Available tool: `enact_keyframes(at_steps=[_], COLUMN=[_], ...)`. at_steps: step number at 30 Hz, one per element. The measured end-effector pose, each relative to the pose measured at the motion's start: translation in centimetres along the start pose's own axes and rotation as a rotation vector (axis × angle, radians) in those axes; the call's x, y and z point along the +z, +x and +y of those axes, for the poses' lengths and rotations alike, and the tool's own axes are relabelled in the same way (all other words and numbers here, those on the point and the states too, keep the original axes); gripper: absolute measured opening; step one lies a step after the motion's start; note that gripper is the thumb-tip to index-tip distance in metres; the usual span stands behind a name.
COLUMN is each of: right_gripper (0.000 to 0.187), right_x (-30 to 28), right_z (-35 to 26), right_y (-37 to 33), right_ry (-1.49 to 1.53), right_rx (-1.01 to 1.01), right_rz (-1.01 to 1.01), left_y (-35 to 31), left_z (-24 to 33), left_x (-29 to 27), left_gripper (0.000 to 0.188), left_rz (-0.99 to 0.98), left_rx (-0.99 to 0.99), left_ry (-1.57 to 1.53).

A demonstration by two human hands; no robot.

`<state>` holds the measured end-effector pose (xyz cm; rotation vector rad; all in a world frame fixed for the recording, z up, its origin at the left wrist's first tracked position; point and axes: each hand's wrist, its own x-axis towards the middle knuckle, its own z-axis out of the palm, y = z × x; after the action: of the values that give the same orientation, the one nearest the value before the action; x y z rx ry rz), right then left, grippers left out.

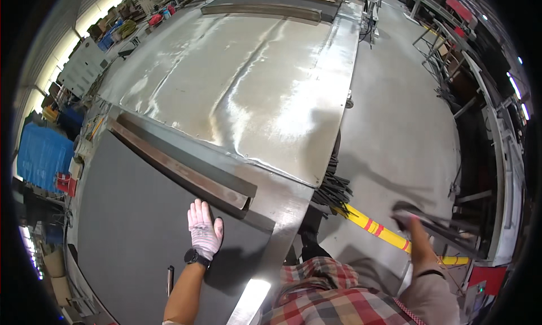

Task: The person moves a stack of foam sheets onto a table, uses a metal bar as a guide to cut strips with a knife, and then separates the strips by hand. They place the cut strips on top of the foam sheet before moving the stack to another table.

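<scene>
Reaching over the dark grey sheet point(135, 206), your left hand point(204, 233) had its gloved fingers straight and together, thumb apart; whether the palm touched, you couldn't tell. Its fingertips stood just beside the right end of a brown metal bar point(180, 170), which slanted along the sheet's far edge. To your right the sheet stopped at the worktop's point(289, 206) bright metal border; leftward it stretched toward the left edge.

Your right hand point(405, 214), blurred, was past the right edge beside a long dark object point(443, 230); you couldn't tell whether it gripped that.

Beyond the bar, a shiny pale sheet point(282, 93) reached toward the far end. Black rods point(333, 190) jutted past its near right corner, and a yellow tube point(360, 216) with red bands crossed the walkway point(395, 110) toward a metal rack point(499, 156). Left of the worktop stood a blue-covered load point(42, 156), its contents hidden.
</scene>
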<state>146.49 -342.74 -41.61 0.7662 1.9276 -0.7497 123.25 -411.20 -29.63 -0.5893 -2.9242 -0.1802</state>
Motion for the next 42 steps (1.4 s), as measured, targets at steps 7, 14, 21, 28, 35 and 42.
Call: enact_keyframes(at_steps=[7, 14, 21, 28, 35, 42], right_gripper=[0.044, 0.048, 0.06, 0.056, 0.056, 0.053], right_x=[5.5, 17.3, 20.6, 20.6, 20.2, 20.3], right_z=[-31.5, -36.5, -40.4, -40.3, -40.6, -40.6], right_y=[7.5, -11.9, -12.7, -12.7, -12.7, -12.7], right_ry=[1.202, 0.212, 0.148, 0.069, 0.1, 0.105], right_rx=[-0.482, -1.312, -1.03, -1.035, -1.075, -1.114], right_rz=[0.214, 0.761, 0.348, 0.368, 0.388, 0.401], left_y=[0.3, -9.5, -10.1, -9.0, -8.8, -8.4], left_z=[1.6, 4.2, 3.5, 2.6, 2.3, 1.5], left_x=[-1.9, -6.1, -4.3, -4.1, -4.2, -3.8], left_gripper=[0.06, 0.045, 0.045, 0.047, 0.04, 0.035], left_rz=[0.202, 0.205, 0.067, 0.046, -0.014, -0.077], left_rx=[0.02, 0.044, 0.146, 0.244, 0.256, 0.379], left_ry=[-0.2, -0.198, -0.242, -0.256, -0.25, -0.203])
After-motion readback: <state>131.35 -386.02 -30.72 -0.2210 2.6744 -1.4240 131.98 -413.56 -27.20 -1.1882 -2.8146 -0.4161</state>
